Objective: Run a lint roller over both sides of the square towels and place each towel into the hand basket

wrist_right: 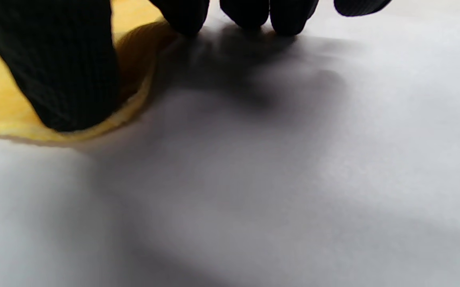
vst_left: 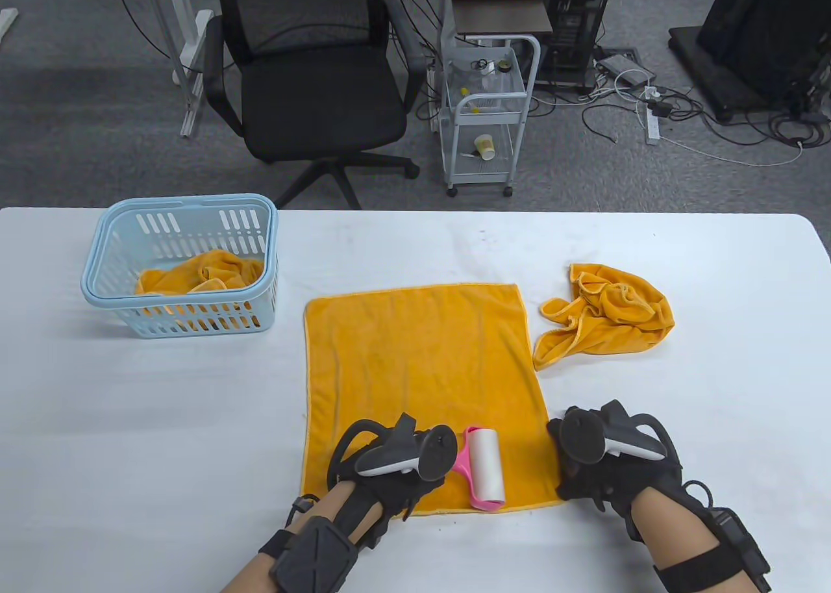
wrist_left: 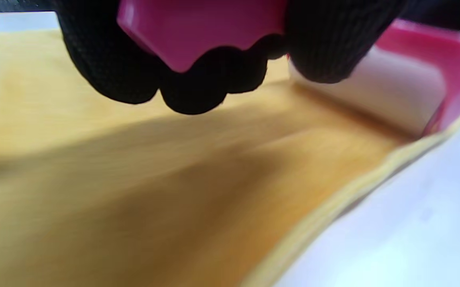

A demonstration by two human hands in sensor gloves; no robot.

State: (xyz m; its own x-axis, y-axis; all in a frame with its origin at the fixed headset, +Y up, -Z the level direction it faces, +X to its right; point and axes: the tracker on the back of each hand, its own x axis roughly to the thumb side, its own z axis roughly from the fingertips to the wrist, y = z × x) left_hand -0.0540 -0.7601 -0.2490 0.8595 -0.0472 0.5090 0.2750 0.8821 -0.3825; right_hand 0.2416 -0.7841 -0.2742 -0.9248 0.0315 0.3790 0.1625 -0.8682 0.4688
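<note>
A: Table view, status?
B: A flat square orange terry towel (vst_left: 422,385) lies spread at the centre of the white table (vst_left: 130,424). A lint roller with a pink plastic handle and white adhesive drum (vst_left: 483,468) rests on the towel's near edge. The left hand (vst_left: 389,463) is over the towel beside the handle; the right hand (vst_left: 604,456) sits at the towel's near right corner. A light-blue slotted plastic hand basket (vst_left: 175,265) stands far left, with a crumpled orange towel (vst_left: 201,275) inside. Another bunched orange towel (vst_left: 607,323) lies just right of the flat one.

A: Left wrist view?
B: The gloved fingers (wrist_left: 214,89) are curled round the pink handle (wrist_left: 198,32); the drum (wrist_left: 393,91) touches the towel (wrist_left: 134,179).

A: Right wrist view?
B: The thumb (wrist_right: 62,67) presses the towel's hem (wrist_right: 130,111) down. The fingertips (wrist_right: 246,14) touch the table (wrist_right: 293,179); nothing is gripped.
</note>
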